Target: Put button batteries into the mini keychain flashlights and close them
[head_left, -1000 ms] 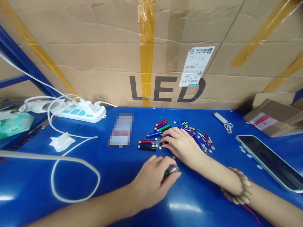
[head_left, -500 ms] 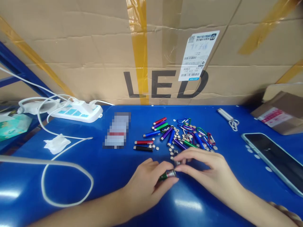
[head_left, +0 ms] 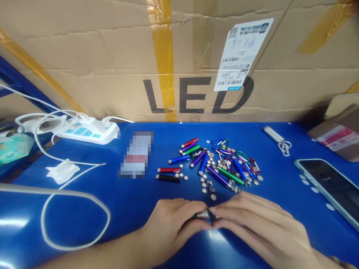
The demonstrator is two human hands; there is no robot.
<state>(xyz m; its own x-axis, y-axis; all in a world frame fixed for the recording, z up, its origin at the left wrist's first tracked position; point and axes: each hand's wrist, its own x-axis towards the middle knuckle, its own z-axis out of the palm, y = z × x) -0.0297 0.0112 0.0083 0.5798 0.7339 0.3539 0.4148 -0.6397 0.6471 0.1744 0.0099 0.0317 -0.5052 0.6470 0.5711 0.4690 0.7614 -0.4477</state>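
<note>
My left hand [head_left: 174,228] is closed around a dark green mini flashlight tube [head_left: 203,215], its silver threaded end pointing right. The fingers of my right hand [head_left: 260,220] pinch a small silver piece [head_left: 216,217] close to that end. Fingertips cover most of the piece, so I cannot tell its kind or whether it touches the tube. Beyond my hands lies a loose pile: a purple tube [head_left: 218,177], a green tube [head_left: 230,175], several silver button cells [head_left: 204,179] and coloured carabiners [head_left: 254,166]. A black tube [head_left: 168,178] and a red tube [head_left: 169,170] lie left of it.
A phone [head_left: 328,183] lies at the right, with white tubes on a carabiner [head_left: 272,134] behind it. On the left are a power strip [head_left: 99,138], a looped white cable [head_left: 109,216], a crumpled tissue [head_left: 63,171] and a pixelated item [head_left: 137,149]. A large carton [head_left: 112,56] stands behind.
My right hand has moved nearer to me and away from the pile, bringing the small piece up to the tube's end. My left hand still grips the tube, now slightly lower in view.
</note>
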